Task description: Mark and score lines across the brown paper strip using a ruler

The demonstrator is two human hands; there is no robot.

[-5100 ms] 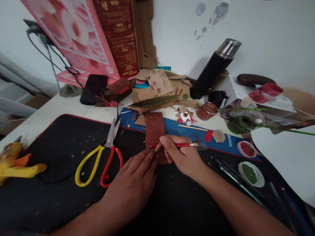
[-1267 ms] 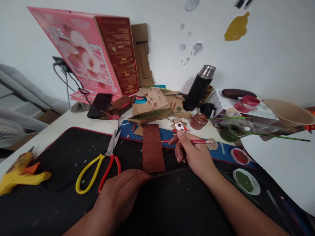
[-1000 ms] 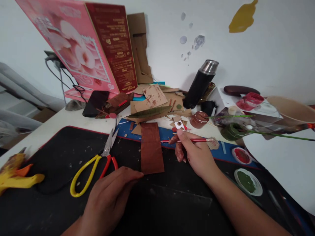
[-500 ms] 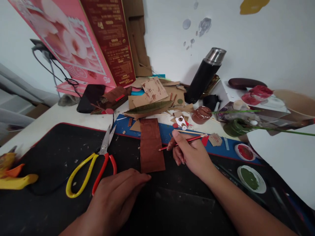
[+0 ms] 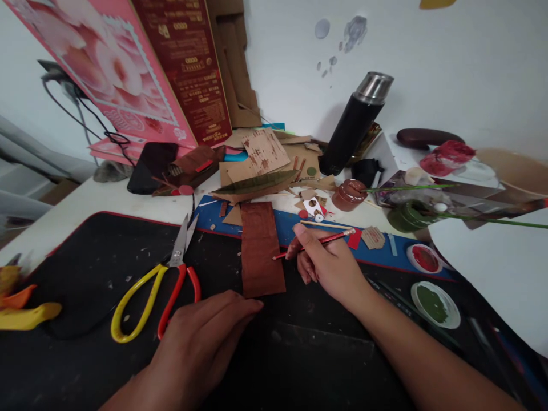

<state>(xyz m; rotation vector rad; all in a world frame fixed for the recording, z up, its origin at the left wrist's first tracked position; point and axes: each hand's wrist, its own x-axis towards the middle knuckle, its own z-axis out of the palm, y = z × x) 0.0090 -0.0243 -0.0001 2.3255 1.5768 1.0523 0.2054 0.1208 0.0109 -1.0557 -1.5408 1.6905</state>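
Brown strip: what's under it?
The brown strip lies across the blue surface and the black mat, both visible around its edges. Whatever is directly beneath is covered; can't tell.

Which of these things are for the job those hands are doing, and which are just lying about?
For the job, it seems:
Red pencil, held in the right hand
Brown strip, at the pencil's tip, with the left hand by its near edge

Probably just lying about:
Scissors, on the mat
Black flask, at the back
Pink box, back left
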